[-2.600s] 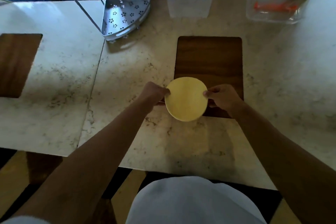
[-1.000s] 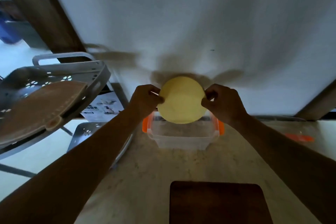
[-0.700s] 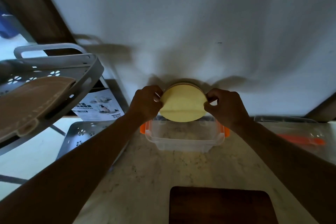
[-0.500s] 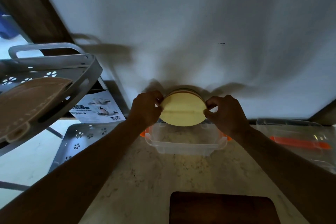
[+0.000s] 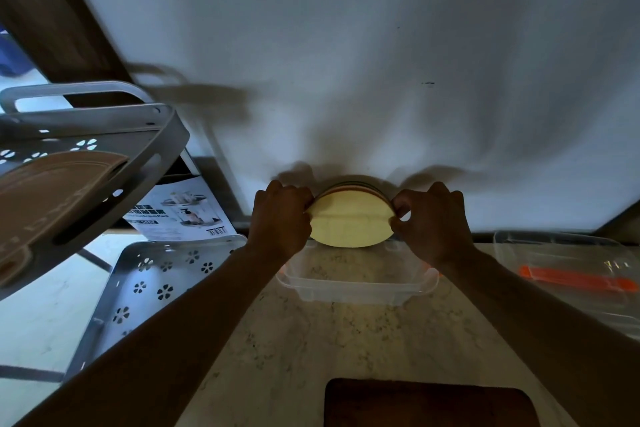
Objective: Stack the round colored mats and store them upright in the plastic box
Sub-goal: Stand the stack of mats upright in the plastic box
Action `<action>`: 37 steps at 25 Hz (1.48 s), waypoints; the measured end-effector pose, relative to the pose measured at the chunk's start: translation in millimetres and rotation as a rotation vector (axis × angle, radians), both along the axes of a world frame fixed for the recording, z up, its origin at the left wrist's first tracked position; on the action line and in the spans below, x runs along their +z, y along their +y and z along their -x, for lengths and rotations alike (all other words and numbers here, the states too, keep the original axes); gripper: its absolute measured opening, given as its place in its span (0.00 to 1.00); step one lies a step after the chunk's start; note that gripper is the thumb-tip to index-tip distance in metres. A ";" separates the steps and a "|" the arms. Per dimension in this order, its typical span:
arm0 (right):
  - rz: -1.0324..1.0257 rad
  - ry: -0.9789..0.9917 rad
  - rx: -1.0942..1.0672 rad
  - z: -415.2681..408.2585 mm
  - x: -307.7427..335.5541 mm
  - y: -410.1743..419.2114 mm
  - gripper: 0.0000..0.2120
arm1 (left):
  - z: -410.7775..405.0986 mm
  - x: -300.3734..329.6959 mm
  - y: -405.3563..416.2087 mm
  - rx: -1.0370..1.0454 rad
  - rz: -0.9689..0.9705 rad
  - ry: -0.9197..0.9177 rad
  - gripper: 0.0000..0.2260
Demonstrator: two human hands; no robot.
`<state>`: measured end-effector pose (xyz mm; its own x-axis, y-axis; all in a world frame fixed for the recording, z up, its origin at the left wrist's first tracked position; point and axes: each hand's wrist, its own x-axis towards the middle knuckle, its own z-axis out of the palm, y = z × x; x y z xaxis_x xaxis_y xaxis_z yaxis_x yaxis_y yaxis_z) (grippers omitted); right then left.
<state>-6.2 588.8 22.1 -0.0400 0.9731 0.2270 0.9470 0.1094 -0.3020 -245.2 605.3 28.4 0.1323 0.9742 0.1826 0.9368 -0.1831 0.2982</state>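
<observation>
pale yellow is the face of the stack of round mats (image 5: 349, 224), turned toward the camera and held upright on edge; behind that front mat thin rims of other colours, reddish and greenish, show along the top edge; the left hand (image 5: 281, 220) is pinched shut on the stack's left edge, and the right hand (image 5: 429, 222) is pinched shut on its right edge, thumb and fingertips closed on the rim; the stack sits between the two hands, its lower part dipping past the far rim of the clear plastic box (image 5: 356, 282), which lies just below and between the hands on the marbled table (image 5: 311, 350); whether the stack touches the box floor i cannot tell; an orange latch of the box peeks out under each wrist; the white wall (image 5: 346, 62) rises right behind the hands; to the right of the right hand lies a clear lid with an orange strip (image 5: 575, 279) on the table; left of the left hand stands a grey metal rack (image 5: 114, 149) with flower-shaped holes, a brown flat piece (image 5: 45, 198) lying on its upper tier, and a printed card (image 5: 180, 215) leaning behind it; nearer the camera than both hands a dark wooden board (image 5: 429, 406) lies on the table.
</observation>
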 end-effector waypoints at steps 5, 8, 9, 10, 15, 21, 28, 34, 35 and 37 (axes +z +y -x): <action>0.023 0.015 -0.002 -1.7 1.9 -0.3 0.06 | 0.1 -1.4 0.0 0.021 -0.005 -0.023 0.07; 0.021 0.007 0.008 -1.2 1.7 -0.8 0.05 | -0.4 -3.3 -2.9 0.019 -0.007 -0.007 0.08; 0.018 0.003 0.010 -1.3 1.5 -1.1 0.05 | -0.4 -4.1 -3.6 0.012 -0.009 0.003 0.08; 0.013 -0.006 0.015 -1.2 1.1 -1.3 0.04 | -0.3 -4.8 -4.2 0.004 -0.011 0.014 0.09; 0.000 -0.128 0.036 -0.3 -2.7 -0.7 0.06 | -2.8 -9.3 -2.8 -0.008 -0.061 0.097 0.08; -0.006 -0.156 -0.015 5.7 -3.1 3.8 0.12 | -6.5 -15.6 -5.6 0.007 -0.142 0.063 0.08; -0.067 -0.051 -0.057 5.8 1.9 0.8 0.09 | -7.2 -12.4 -9.0 0.013 -0.217 -0.058 0.07; -0.018 -0.106 -0.038 8.2 10.6 0.9 0.09 | -8.3 2.1 5.5 0.040 -0.086 -0.038 0.07; -0.007 -0.120 -0.035 8.9 12.1 1.1 0.09 | -8.2 3.4 5.9 0.041 -0.080 -0.040 0.07; 0.010 -0.120 -0.032 9.5 15.7 0.8 0.10 | -7.8 5.5 4.8 0.046 -0.071 -0.046 0.08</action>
